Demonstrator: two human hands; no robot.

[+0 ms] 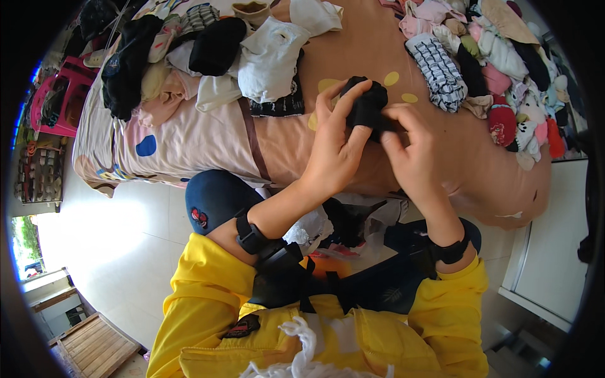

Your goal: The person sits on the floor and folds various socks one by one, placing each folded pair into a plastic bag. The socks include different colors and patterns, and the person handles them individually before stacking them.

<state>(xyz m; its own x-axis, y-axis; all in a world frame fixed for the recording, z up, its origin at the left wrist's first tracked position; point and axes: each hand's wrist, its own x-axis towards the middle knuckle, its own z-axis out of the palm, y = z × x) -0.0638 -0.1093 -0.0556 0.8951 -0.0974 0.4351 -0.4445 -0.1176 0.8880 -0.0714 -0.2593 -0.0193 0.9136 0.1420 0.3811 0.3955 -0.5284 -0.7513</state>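
A bunched black sock (367,107) is between my hands, just above the tan-brown bed cover. My left hand (337,142) has its fingers curled round the sock's far side, and its thumb presses against the near edge. From the right, my right hand (417,151) pinches the sock's edge between thumb and bent fingers. Left of my hands lies a white garment (271,60) on top of a black patterned cloth (280,101). To the right, a black-and-white checked sock bundle (437,72) sits at the edge of a heap of small rolled clothes (498,79).
Black, pink and white clothes (170,91) are spread over the cover's (208,142) left part. A pink plastic chair (60,94) stands at far left, above a shoe rack (39,173). Plastic bags (315,227) lie between my knees. A white cabinet (554,233) stands at right.
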